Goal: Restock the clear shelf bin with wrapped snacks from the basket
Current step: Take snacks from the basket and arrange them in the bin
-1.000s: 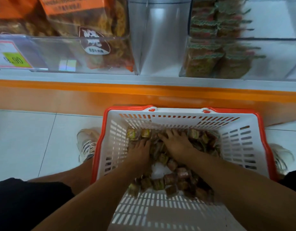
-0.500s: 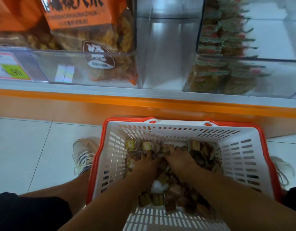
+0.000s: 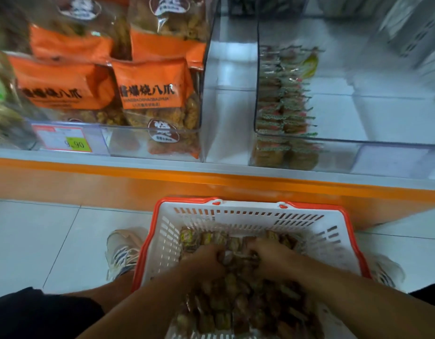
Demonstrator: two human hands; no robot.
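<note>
A white basket with a red rim stands on the floor between my feet, holding a heap of small brown wrapped snacks. Both hands are down in the heap at its far end. My left hand curls its fingers round a clump of snacks, and my right hand does the same, the two hands almost meeting. Above on the shelf sits the clear bin, with two short rows of wrapped snacks stacked along its left side.
A clear bin of orange-labelled snack bags fills the shelf's left, with a price tag on its front. An orange shelf edge runs above the basket. My shoes rest on white floor tiles.
The view has tilted up, showing more of the shelf. Both hands went from lying spread on the heap to curling together round a clump of snacks.
</note>
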